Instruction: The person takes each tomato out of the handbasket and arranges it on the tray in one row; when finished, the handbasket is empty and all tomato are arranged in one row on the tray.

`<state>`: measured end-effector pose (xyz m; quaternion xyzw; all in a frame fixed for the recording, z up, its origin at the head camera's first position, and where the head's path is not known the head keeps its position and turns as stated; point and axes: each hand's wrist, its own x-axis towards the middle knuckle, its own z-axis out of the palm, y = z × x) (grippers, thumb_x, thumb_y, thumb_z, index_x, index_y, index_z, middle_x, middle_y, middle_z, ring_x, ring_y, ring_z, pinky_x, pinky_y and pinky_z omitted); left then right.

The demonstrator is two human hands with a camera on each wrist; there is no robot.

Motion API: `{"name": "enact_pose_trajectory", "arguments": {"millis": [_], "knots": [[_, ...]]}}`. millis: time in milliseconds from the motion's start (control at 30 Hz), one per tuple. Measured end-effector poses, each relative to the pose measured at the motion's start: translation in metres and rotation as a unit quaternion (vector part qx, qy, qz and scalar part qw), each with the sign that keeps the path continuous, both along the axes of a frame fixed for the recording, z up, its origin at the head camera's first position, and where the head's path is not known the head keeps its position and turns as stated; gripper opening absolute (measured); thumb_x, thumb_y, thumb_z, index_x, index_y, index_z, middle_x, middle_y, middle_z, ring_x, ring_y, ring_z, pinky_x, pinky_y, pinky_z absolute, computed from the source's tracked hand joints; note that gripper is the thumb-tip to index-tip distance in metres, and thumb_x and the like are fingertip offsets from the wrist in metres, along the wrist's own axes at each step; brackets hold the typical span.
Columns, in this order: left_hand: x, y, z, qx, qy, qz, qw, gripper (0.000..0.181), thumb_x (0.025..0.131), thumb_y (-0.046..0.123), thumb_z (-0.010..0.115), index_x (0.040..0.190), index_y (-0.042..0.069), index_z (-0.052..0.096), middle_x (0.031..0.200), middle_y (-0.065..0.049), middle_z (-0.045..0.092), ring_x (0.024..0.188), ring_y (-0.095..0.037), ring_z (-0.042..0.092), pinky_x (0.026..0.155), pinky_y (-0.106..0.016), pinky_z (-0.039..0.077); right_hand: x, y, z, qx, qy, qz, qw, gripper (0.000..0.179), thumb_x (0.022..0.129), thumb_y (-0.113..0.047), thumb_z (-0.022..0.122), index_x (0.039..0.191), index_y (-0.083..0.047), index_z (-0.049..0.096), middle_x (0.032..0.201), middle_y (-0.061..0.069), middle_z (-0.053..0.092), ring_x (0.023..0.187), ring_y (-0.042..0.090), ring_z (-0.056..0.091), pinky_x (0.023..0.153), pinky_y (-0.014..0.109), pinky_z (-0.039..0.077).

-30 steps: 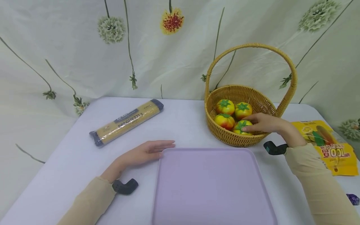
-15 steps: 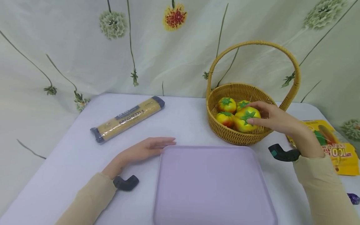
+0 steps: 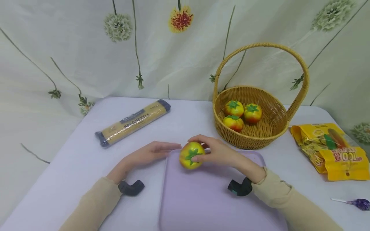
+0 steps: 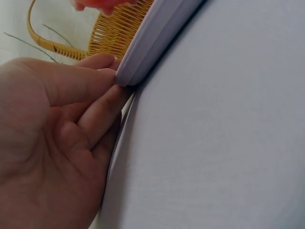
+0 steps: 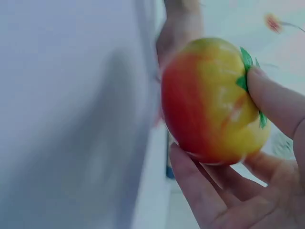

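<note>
What moved: the right hand (image 3: 218,153) and one tomato (image 3: 188,156) have come from the basket (image 3: 245,140) to the tray (image 3: 199,205).
Tomato: it is over the tray's far left corner. It looks held up off the tray, but I cannot tell how big the gap is.
Right hand: it holds the tomato, thumb on the green leaf and fingers round the other side.
Left hand (image 3: 145,155): it is flat and loose, fingers out straight. The thumb touches the tray's corner, and the hand holds no tomato.
Step now: this looks like the carrying part, close to setting down.
Next move: it seems to call for going down slow and soft, then letting go, so the tomato does not roll.
In the way: the left fingertips are just beside the tomato, and the tray has a little raised edge it could bump.
Basket: three more tomatoes (image 3: 234,109) sit inside, close together, under the tall handle (image 3: 261,45).
Left side: a pack of spaghetti (image 3: 133,123) lies slanted on the table (image 3: 66,179), well apart from the tray.
Right side: yellow bag stuff (image 3: 345,157) and a purple lollipop (image 3: 362,204) lie there, both out of the way.
</note>
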<state>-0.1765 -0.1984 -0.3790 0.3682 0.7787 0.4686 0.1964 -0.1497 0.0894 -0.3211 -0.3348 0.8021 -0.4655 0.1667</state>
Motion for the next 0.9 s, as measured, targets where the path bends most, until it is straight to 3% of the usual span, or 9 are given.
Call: {"name": "enact_pose_trajectory", "arguments": {"millis": [233, 467, 900], "knots": [[0.001, 0.003, 0.0, -0.012, -0.015, 0.015, 0.9997, 0.037, 0.096, 0.008, 0.052, 0.132, 0.015, 0.055, 0.131, 0.007, 0.053, 0.125, -0.01, 0.042, 0.104, -0.032, 0.031, 0.011, -0.031, -0.017, 0.018, -0.013, -0.016, 0.9996, 0.044, 0.086, -0.025, 0.069, 0.125, -0.011, 0.052, 0.112, 0.002, 0.057, 0.105, 0.022, 0.053, 0.088, 0.035, 0.046], [0.001, 0.003, 0.001, 0.001, -0.011, -0.003, 0.9999, 0.038, 0.096, 0.006, 0.05, 0.133, 0.016, 0.055, 0.131, 0.007, 0.054, 0.125, -0.013, 0.043, 0.104, -0.033, 0.032, 0.018, -0.041, -0.023, 0.027, -0.028, -0.038, 0.9985, 0.044, 0.086, -0.029, 0.068, 0.124, -0.012, 0.052, 0.11, -0.003, 0.058, 0.107, 0.016, 0.052, 0.096, 0.037, 0.039], [0.002, 0.002, 0.002, -0.01, -0.007, 0.01, 0.9999, 0.037, 0.095, 0.007, 0.052, 0.131, 0.015, 0.057, 0.13, 0.008, 0.054, 0.125, -0.011, 0.042, 0.105, -0.032, 0.03, 0.02, -0.033, -0.013, 0.053, 0.04, -0.043, 0.9969, 0.05, 0.089, -0.025, 0.066, 0.13, -0.004, 0.048, 0.119, 0.007, 0.059, 0.109, 0.021, 0.056, 0.089, 0.037, 0.047]]}}
